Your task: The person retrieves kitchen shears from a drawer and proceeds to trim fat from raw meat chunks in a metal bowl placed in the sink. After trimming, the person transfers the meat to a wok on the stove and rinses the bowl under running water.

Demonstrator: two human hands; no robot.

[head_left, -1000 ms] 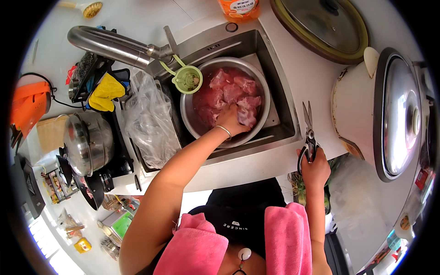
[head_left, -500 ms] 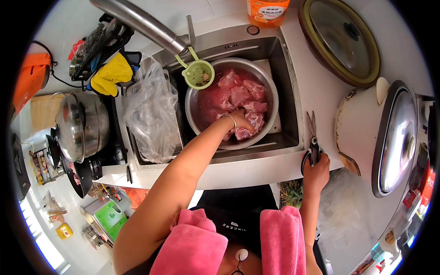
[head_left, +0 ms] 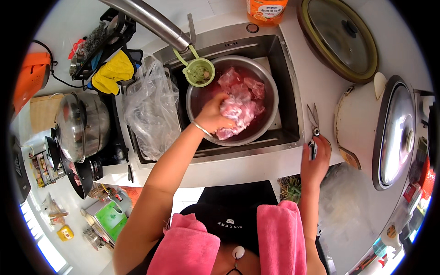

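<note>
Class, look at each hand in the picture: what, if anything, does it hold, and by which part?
The left hand grips a piece of raw meat by its near end, over the steel bowl. The right hand rests on the scissors handles; a firm grip cannot be told.

My left hand [head_left: 211, 115] grips raw meat [head_left: 238, 107] in the steel bowl [head_left: 270, 119], in the sink. Right hand [head_left: 315, 161] rests on scissors [head_left: 313, 120], right counter.

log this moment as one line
left hand: gripping meat in bowl | right hand: on scissors at counter | bowl in sink
</note>
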